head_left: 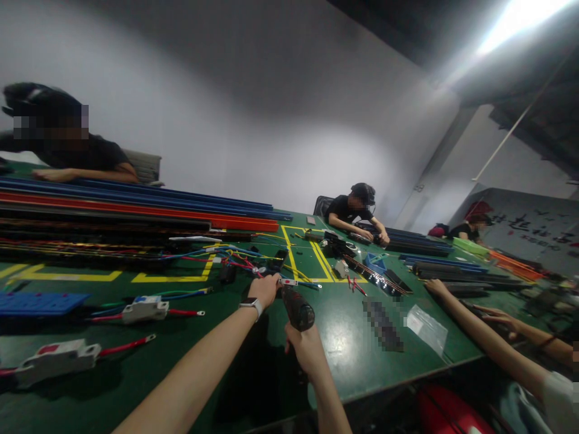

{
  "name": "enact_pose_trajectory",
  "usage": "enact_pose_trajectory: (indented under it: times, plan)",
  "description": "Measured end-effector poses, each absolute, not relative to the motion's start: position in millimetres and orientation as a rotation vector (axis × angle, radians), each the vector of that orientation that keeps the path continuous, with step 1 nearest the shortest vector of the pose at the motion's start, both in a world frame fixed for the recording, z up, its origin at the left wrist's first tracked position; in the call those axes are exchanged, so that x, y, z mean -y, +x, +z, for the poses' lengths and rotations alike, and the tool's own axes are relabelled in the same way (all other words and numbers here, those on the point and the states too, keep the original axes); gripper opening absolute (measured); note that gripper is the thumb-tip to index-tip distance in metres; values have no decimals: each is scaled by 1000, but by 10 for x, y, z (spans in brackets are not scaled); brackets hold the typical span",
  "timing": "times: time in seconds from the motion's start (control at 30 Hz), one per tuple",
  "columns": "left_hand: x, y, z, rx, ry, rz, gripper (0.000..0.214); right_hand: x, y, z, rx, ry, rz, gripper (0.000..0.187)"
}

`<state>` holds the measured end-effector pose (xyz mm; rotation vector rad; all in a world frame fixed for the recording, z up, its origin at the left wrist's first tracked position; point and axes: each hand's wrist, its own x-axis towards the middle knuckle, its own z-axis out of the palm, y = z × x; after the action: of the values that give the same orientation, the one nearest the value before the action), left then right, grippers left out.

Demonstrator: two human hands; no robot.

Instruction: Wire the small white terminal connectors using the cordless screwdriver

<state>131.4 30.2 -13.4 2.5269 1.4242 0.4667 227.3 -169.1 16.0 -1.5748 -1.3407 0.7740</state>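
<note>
My right hand (308, 349) grips a black cordless power drill (298, 308), its front end pointing away from me. Just ahead of the drill is a small white part with a red mark (288, 282). My left hand (266, 289), with a watch on the wrist, pinches at the left end of this part; its fingertips are partly hidden. Beyond my hands lies a bundle of coloured wires (242, 256) with bare lugs. To the left are two pale circuit breakers, a farther one (145, 308) and a nearer one (58, 361), both with red leads.
Long blue, red and black rails (235, 222) cover the far left of the green table (253, 386). On the right lie a plastic bag (427, 328) and a dark flat piece (383, 325). A co-worker's arm (488, 337) reaches in; several people sit around.
</note>
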Motion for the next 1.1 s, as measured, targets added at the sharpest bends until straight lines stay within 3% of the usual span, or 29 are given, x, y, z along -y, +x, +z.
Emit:
enact_pose_trajectory:
  times: [1.1]
  plan:
    - [-278,1308,-93,-1420,2518,477,37,1729,2235,321,1331,-1587,812,21]
